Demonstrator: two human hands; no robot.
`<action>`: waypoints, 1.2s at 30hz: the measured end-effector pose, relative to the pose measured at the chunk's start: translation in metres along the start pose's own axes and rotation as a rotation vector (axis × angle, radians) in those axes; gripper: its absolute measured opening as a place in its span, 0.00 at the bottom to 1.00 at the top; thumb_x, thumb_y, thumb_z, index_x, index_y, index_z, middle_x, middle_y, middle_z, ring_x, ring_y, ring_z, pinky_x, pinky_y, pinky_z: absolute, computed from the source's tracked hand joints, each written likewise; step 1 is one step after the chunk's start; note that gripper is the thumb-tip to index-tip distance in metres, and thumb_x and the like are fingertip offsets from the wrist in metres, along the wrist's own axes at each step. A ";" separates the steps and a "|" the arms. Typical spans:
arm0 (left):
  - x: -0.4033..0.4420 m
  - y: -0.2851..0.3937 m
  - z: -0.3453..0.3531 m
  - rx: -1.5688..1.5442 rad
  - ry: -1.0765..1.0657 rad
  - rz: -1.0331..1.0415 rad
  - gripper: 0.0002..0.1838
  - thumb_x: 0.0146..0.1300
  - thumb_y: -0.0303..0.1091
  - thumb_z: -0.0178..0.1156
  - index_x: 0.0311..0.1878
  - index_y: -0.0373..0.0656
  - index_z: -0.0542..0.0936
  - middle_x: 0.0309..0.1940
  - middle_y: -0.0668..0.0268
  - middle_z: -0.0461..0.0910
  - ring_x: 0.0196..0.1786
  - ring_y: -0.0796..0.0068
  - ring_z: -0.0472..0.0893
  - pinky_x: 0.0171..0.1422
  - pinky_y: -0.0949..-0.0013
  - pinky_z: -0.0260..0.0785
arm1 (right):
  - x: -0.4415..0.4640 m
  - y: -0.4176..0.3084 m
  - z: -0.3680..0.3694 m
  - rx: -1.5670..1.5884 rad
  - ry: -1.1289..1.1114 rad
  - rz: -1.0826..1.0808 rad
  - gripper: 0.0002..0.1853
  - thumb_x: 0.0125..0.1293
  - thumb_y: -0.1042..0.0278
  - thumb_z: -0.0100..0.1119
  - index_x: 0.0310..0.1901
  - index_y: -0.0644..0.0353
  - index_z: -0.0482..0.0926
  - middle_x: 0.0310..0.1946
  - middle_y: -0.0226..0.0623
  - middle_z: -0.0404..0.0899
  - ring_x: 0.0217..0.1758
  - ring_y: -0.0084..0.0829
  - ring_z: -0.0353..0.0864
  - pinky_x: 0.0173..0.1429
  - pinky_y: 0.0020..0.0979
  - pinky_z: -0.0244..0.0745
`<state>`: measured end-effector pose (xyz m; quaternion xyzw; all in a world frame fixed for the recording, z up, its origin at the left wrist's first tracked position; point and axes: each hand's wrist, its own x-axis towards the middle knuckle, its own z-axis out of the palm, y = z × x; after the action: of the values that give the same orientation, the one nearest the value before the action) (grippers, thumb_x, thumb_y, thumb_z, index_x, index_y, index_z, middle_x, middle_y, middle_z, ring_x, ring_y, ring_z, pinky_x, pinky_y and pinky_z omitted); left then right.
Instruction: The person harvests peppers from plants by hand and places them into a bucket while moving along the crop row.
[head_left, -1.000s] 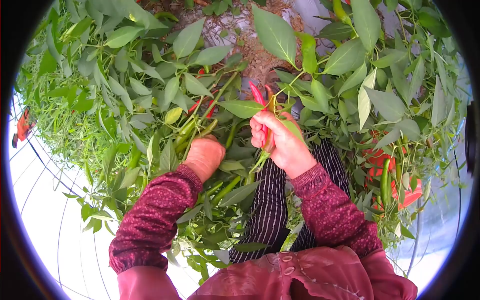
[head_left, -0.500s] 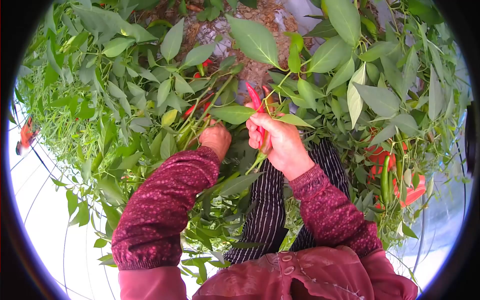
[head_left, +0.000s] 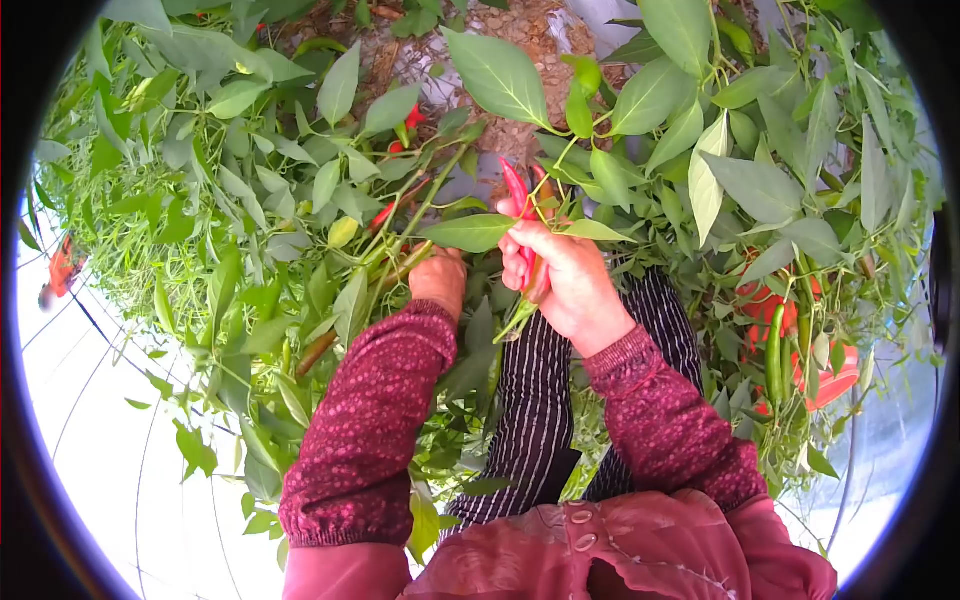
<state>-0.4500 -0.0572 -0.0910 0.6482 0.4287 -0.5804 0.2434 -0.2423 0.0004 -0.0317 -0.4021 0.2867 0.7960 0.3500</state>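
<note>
My right hand [head_left: 570,278] is closed around several red chili peppers [head_left: 515,187]; their tips stick out above the fist and green stems hang below it. Leaves of the plant lie against its thumb. To the left, my left hand [head_left: 438,279] reaches in among the stems of a pepper plant [head_left: 415,220], its back towards me and its fingers hidden behind the leaves. A brownish-orange pepper [head_left: 408,262] shows right beside it. Further up the same stems hangs a red pepper [head_left: 381,216], partly covered.
Dense pepper foliage [head_left: 170,220] surrounds both hands. Green peppers [head_left: 774,355] hang at the right, near a red-orange container [head_left: 832,378] partly behind leaves. Dry litter [head_left: 515,80] covers the ground ahead. My striped trouser legs [head_left: 530,400] are below the hands.
My left forearm has swung to the right, and the left hand has shifted slightly right. Foliage at the lower left has moved. The right hand keeps its hold on the chili peppers.
</note>
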 end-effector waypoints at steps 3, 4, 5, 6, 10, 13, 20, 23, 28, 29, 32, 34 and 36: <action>-0.023 -0.001 0.004 0.333 0.152 0.024 0.14 0.59 0.33 0.54 0.47 0.36 0.76 0.47 0.48 0.74 0.26 0.73 0.82 0.21 0.71 0.73 | 0.000 0.000 0.000 0.025 -0.006 0.009 0.15 0.65 0.70 0.54 0.53 0.61 0.74 0.29 0.30 0.71 0.27 0.21 0.69 0.33 0.25 0.67; -0.029 -0.002 -0.001 0.334 0.150 0.024 0.14 0.59 0.33 0.54 0.47 0.36 0.76 0.47 0.48 0.74 0.26 0.73 0.82 0.21 0.71 0.73 | -0.001 0.000 0.001 0.027 -0.002 0.006 0.15 0.65 0.71 0.54 0.53 0.61 0.74 0.29 0.30 0.72 0.27 0.21 0.69 0.33 0.25 0.67; -0.035 -0.004 -0.005 0.294 0.153 0.061 0.14 0.59 0.33 0.55 0.45 0.37 0.76 0.44 0.51 0.74 0.25 0.74 0.81 0.20 0.72 0.73 | -0.001 0.000 0.001 0.029 0.000 0.008 0.15 0.65 0.71 0.54 0.53 0.61 0.74 0.29 0.30 0.72 0.27 0.21 0.69 0.33 0.25 0.67; -0.044 -0.005 -0.015 0.253 0.157 0.096 0.13 0.58 0.33 0.55 0.44 0.37 0.76 0.41 0.55 0.75 0.23 0.75 0.81 0.20 0.72 0.73 | -0.001 0.000 0.002 0.039 -0.002 -0.013 0.10 0.64 0.70 0.57 0.46 0.61 0.74 0.28 0.29 0.73 0.26 0.20 0.70 0.31 0.24 0.68; -0.072 -0.016 -0.029 0.250 0.252 0.126 0.09 0.56 0.33 0.55 0.39 0.41 0.74 0.37 0.61 0.73 0.23 0.77 0.80 0.18 0.72 0.70 | -0.003 -0.003 0.006 0.067 0.008 -0.032 0.07 0.62 0.69 0.60 0.37 0.61 0.76 0.27 0.29 0.75 0.24 0.19 0.72 0.29 0.23 0.69; -0.091 -0.020 -0.044 0.185 0.269 0.168 0.08 0.55 0.32 0.55 0.38 0.42 0.73 0.34 0.61 0.74 0.24 0.74 0.79 0.21 0.71 0.72 | -0.002 -0.005 0.006 0.059 -0.012 -0.057 0.06 0.62 0.69 0.60 0.36 0.61 0.76 0.26 0.29 0.75 0.24 0.20 0.72 0.29 0.23 0.69; -0.104 -0.026 -0.067 -0.545 0.496 -0.058 0.12 0.57 0.37 0.64 0.40 0.43 0.75 0.32 0.57 0.77 0.31 0.57 0.80 0.33 0.62 0.73 | 0.001 -0.003 -0.001 -0.109 0.010 -0.086 0.15 0.63 0.68 0.59 0.50 0.63 0.75 0.28 0.28 0.73 0.28 0.20 0.70 0.33 0.23 0.68; -0.108 -0.019 -0.078 -1.097 0.521 -0.133 0.12 0.57 0.36 0.65 0.40 0.41 0.78 0.29 0.55 0.79 0.29 0.57 0.79 0.33 0.62 0.71 | 0.001 0.014 0.004 -0.413 0.020 -0.063 0.18 0.59 0.64 0.66 0.49 0.59 0.74 0.30 0.22 0.74 0.28 0.13 0.68 0.29 0.20 0.64; -0.116 -0.003 -0.098 -0.823 0.470 0.010 0.12 0.59 0.39 0.61 0.37 0.40 0.75 0.28 0.56 0.78 0.32 0.51 0.79 0.41 0.54 0.70 | -0.005 0.019 0.014 -0.360 -0.107 0.024 0.18 0.61 0.65 0.65 0.50 0.61 0.75 0.36 0.24 0.76 0.37 0.17 0.72 0.41 0.21 0.68; -0.115 -0.006 -0.092 -0.745 0.476 0.053 0.13 0.60 0.39 0.61 0.37 0.39 0.75 0.28 0.56 0.78 0.32 0.52 0.79 0.41 0.55 0.70 | 0.001 0.027 0.006 -0.370 -0.174 -0.005 0.16 0.61 0.67 0.64 0.49 0.61 0.75 0.40 0.26 0.77 0.43 0.19 0.74 0.50 0.23 0.70; -0.114 -0.017 -0.091 -0.706 0.422 0.138 0.12 0.60 0.37 0.60 0.40 0.38 0.76 0.31 0.53 0.78 0.33 0.52 0.79 0.40 0.58 0.72 | 0.002 0.030 0.006 -0.603 -0.146 0.119 0.15 0.61 0.69 0.64 0.48 0.62 0.75 0.41 0.27 0.77 0.46 0.20 0.76 0.55 0.25 0.70; -0.117 -0.036 -0.098 -0.744 0.370 0.174 0.11 0.61 0.34 0.60 0.42 0.37 0.77 0.35 0.50 0.79 0.34 0.52 0.79 0.38 0.60 0.72 | 0.004 0.033 0.006 -0.637 -0.179 0.098 0.13 0.62 0.68 0.63 0.46 0.62 0.75 0.42 0.30 0.78 0.46 0.22 0.77 0.55 0.27 0.71; -0.118 -0.070 -0.102 -1.202 0.427 0.277 0.10 0.62 0.32 0.59 0.42 0.37 0.79 0.35 0.50 0.80 0.33 0.56 0.80 0.39 0.64 0.72 | 0.005 0.035 0.008 -0.428 -0.174 -0.011 0.12 0.64 0.68 0.61 0.46 0.62 0.73 0.38 0.29 0.78 0.40 0.21 0.78 0.49 0.24 0.73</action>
<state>-0.4486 0.0294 0.0561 0.5493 0.6298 -0.0612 0.5457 -0.2752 -0.0126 -0.0254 -0.3985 0.0779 0.8685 0.2845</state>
